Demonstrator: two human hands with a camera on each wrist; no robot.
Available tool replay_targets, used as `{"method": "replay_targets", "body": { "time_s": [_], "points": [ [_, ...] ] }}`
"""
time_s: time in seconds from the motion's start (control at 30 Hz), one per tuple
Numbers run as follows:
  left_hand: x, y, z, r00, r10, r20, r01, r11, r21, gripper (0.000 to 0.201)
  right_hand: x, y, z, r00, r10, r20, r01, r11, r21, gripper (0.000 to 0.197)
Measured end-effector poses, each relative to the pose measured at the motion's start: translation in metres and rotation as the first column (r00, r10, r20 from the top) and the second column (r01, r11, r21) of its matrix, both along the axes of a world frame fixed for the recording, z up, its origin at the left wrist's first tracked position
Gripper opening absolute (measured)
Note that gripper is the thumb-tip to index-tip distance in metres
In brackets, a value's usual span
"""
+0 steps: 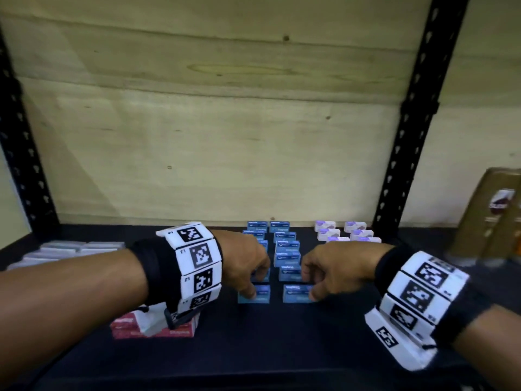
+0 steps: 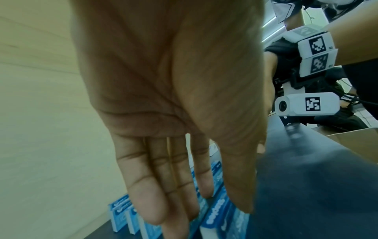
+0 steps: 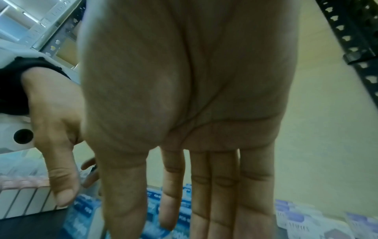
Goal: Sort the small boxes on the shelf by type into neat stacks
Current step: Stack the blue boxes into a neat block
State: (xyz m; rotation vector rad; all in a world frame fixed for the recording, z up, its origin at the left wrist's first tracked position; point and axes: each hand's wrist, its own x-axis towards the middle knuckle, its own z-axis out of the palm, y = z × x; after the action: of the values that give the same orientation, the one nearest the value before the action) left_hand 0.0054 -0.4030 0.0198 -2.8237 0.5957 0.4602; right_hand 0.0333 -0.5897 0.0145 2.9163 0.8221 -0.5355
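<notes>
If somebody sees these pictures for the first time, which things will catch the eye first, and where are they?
First the two hands meeting at mid-shelf: the left hand and the right hand each touch the nearest box of two rows of blue boxes that run toward the back wall. Next come the white marker bands on both wrists. Pale purple boxes stand at the back right, and red boxes lie under the left wrist.

I see pale, matt plywood backing (image 1: pixel 225 122) with visible grain and knots. The uprights (image 1: pixel 408 136) look like black, matt punched metal. The shelf (image 1: pixel 282 348) is dark and matt. The blue boxes (image 1: pixel 297 293) look like printed card with a slight sheen. My wrist bands (image 1: pixel 197 266) are white plastic.
</notes>
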Motion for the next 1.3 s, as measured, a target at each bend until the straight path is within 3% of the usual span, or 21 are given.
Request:
{"method": "replay_targets", "body": {
  "time_s": [0.1, 0.23, 0.33, 0.6, 0.9, 1.3],
  "points": [
    [-0.003, -0.006, -0.006, 1.000, 0.024, 0.007, -0.024, 0.999, 0.041, 0.031, -0.003, 0.000, -0.010, 0.999, 0.013, 0.030, -0.012, 1.000, -0.007, 0.032],
    [-0.012, -0.009, -0.013, 0.997, 0.063, 0.049, -0.064, 0.998, 0.018, 0.027, -0.007, -0.001, -0.018, 0.995, 0.036, 0.093, -0.040, 0.998, 0.039, 0.010],
    [-0.022, -0.008, -0.017, 0.993, 0.074, 0.096, -0.072, 0.997, -0.017, 0.027, -0.013, -0.007, -0.020, 0.994, 0.036, 0.107, -0.043, 0.997, 0.066, 0.014],
    [-0.056, -0.002, -0.046, 0.974, 0.156, 0.164, -0.101, 0.948, -0.301, 0.023, -0.040, -0.024, -0.034, 0.993, -0.019, 0.113, -0.011, 0.967, 0.254, 0.011],
    [-0.085, 0.005, -0.082, 0.930, 0.232, 0.286, -0.033, 0.825, -0.564, 0.022, -0.051, -0.041, -0.067, 0.997, -0.037, 0.065, -0.003, 0.850, 0.526, 0.013],
    [-0.084, 0.016, -0.117, 0.907, 0.341, 0.247, -0.037, 0.648, -0.761, 0.026, -0.046, -0.051, -0.098, 0.998, 0.011, -0.069, 0.048, 0.602, 0.797, 0.013]
  ]
}}
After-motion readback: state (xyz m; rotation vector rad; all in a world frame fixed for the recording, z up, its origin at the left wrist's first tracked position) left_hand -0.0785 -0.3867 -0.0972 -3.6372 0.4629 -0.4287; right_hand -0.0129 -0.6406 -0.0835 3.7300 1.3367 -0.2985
